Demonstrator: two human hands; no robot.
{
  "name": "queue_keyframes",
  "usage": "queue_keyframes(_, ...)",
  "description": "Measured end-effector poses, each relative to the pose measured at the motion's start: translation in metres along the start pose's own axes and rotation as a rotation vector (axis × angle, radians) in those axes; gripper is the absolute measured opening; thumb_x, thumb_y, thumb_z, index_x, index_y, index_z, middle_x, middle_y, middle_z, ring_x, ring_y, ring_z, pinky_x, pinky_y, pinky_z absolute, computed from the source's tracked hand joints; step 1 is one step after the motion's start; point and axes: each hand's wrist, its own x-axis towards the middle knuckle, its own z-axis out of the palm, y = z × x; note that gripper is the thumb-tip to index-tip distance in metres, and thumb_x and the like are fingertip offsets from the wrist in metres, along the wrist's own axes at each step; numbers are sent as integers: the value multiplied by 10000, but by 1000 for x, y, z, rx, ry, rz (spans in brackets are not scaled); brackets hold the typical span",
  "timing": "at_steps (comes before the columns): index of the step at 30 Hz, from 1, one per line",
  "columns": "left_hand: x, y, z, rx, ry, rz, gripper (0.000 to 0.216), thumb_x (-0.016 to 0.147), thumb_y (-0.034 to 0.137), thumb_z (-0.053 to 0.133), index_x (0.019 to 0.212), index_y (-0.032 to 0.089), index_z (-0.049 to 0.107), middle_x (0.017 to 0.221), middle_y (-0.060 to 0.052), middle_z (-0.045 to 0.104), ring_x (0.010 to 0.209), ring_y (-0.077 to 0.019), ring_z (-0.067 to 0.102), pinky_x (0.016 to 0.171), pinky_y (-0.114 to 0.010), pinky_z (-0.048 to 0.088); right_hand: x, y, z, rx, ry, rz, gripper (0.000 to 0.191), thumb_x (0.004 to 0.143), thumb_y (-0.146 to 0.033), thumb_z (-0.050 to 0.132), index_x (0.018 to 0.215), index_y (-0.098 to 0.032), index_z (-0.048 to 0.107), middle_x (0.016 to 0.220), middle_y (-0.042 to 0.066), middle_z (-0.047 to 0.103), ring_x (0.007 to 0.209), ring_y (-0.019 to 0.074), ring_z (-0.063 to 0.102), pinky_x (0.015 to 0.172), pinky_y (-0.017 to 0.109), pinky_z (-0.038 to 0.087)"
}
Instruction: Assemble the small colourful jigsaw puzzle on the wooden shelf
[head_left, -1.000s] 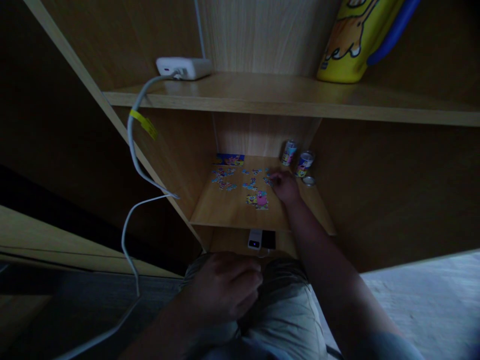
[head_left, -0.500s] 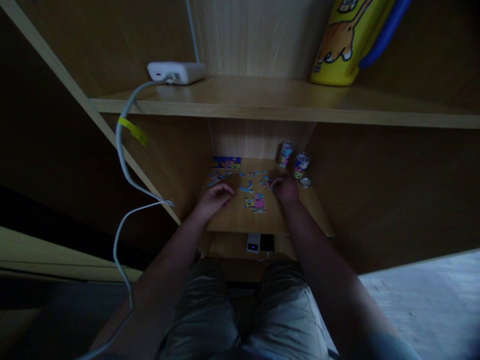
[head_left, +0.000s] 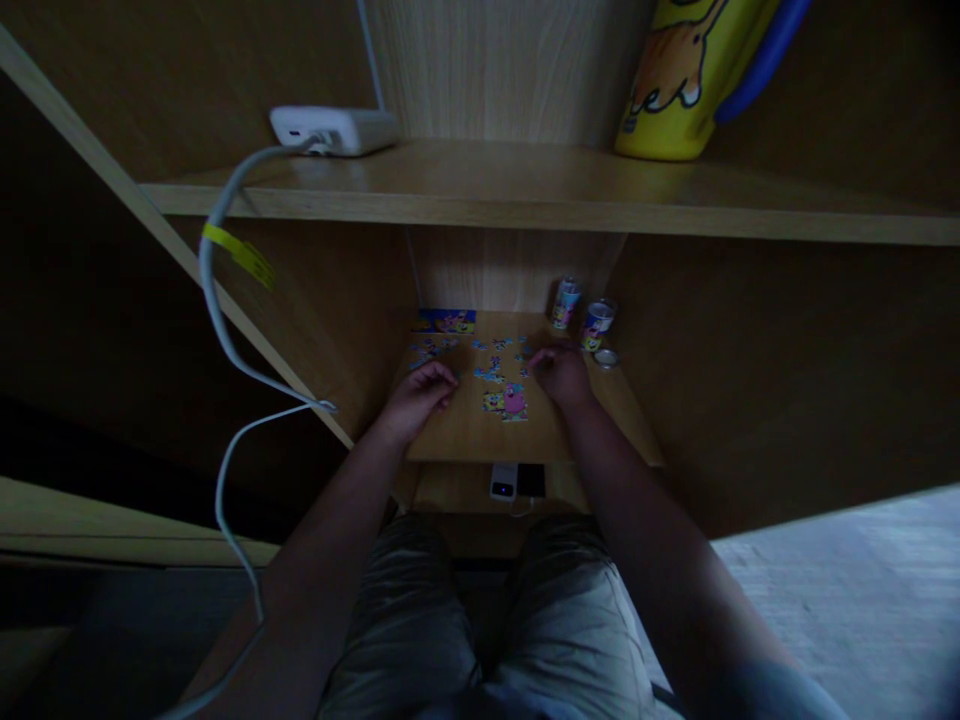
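Small jigsaw pieces (head_left: 491, 371) lie scattered on a low wooden shelf (head_left: 465, 430). A joined patch with a pink figure (head_left: 510, 402) sits near the shelf's front. My left hand (head_left: 416, 391) rests on the shelf at the left, fingers curled near the loose pieces; what it holds, if anything, is too small to see. My right hand (head_left: 559, 372) lies at the right of the pieces, fingers bent down onto them. A puzzle picture card (head_left: 444, 321) leans at the back left.
Two small printed cans (head_left: 581, 312) and a round lid (head_left: 606, 357) stand at the shelf's back right. A white charger (head_left: 330, 128) with a hanging cable (head_left: 225, 340) sits on the upper shelf, with a yellow container (head_left: 686, 75) at right. A small device (head_left: 504, 482) lies below.
My left hand rose from my lap to the shelf and now curls by the pieces on the left. My right hand stayed at the pieces, shifting slightly.
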Motion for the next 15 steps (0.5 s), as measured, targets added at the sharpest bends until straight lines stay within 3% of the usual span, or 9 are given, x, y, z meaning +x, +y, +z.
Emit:
queue_keyframes(9,-1,3,2,-108,56,-1,370,713,332,922,869,206,611,812,42,655,584,-80,551,519,-205,382,-4,2,-11,194,234,343,195,830,-215,617,892,-207,802,1003,91,840,931,261,756,922,411,595)
queue_keyframes(11,-2,4,2,-120,63,2,365,708,325,919,869,203,614,835,36,660,591,-80,558,518,-205,384,-3,1,-13,213,210,384,194,841,-222,621,900,-213,806,1028,93,842,945,257,755,936,413,593)
queue_keyframes(15,-3,5,2,-138,50,7,334,708,310,891,873,205,620,843,27,664,589,-82,554,507,-207,379,-1,-2,-25,269,38,406,151,844,-231,682,887,-228,827,1011,76,844,920,254,753,962,439,595)
